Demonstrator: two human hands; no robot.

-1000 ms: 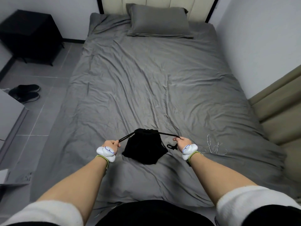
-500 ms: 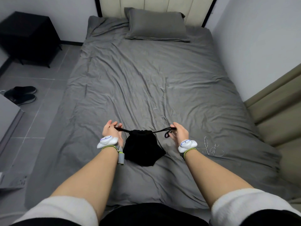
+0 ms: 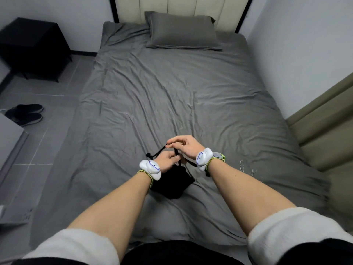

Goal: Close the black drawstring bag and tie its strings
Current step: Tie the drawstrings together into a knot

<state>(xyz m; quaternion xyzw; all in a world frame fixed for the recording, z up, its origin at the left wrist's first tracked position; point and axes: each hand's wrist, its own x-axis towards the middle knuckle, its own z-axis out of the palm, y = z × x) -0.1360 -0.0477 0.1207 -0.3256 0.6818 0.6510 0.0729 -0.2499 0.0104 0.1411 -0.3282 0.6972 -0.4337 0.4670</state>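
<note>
The black drawstring bag [image 3: 172, 183] lies on the grey bed sheet [image 3: 172, 96] near the foot of the bed, its gathered mouth hidden under my hands. My left hand [image 3: 168, 160] sits just over the bag's top, fingers closed on a black string [image 3: 157, 152] whose knotted end sticks out to the left. My right hand [image 3: 184, 145] is a little farther up the bed, pinching a string between thumb and fingertips. The strings cross between the two hands. Another string runs under my right wrist.
A grey pillow [image 3: 182, 31] lies at the head of the bed. A thin white cable [image 3: 248, 169] lies on the sheet right of my hands. A black cabinet [image 3: 32, 48] and black shoes [image 3: 26, 113] stand on the tiled floor to the left.
My hands, held apart at either side of the bag with the strings taut, have come together over its mouth. The strings now cross between them.
</note>
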